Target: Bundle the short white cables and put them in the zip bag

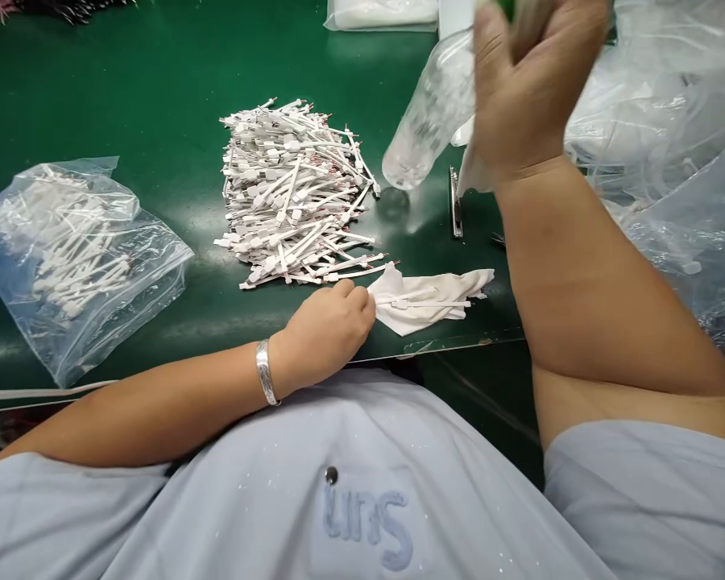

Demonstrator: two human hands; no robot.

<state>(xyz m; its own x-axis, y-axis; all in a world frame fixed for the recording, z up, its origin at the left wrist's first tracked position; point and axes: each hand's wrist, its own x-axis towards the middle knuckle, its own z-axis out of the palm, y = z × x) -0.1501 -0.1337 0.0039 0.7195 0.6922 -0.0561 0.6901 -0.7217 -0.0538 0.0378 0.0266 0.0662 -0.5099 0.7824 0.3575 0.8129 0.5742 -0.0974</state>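
The left hand [329,334] rested at the table's near edge with its fingers curled into a loose fist. Its fingertips touched the near corner of a crumpled white cloth [411,321]. Whether they pinched that corner or only pressed on it could not be told. A silver bracelet [266,372] sat on that wrist.

The right hand [528,89] was raised above and beyond the cloth. It was closed around the upper end of a clear plastic bottle [426,121], which hung tilted with its rounded end pointing down toward the left hand's side. The fingers were blurred, so the exact grip was unclear.

Two thin white strip pieces [423,300] lay across the cloth, just past the left fingertips. Just beyond the left hand was a large loose heap of white strips [293,193] on the green table [157,97]. By the look of it, most of the pieces still lay in that heap. Well out to the left of the left hand sat a clear plastic bag [72,258] partly filled with similar strips.

A small metal tool [455,201] lay on the table beneath the right hand, between the heap and the forearm. Crumpled clear plastic sheeting [670,161] lay piled to the right of the right arm.
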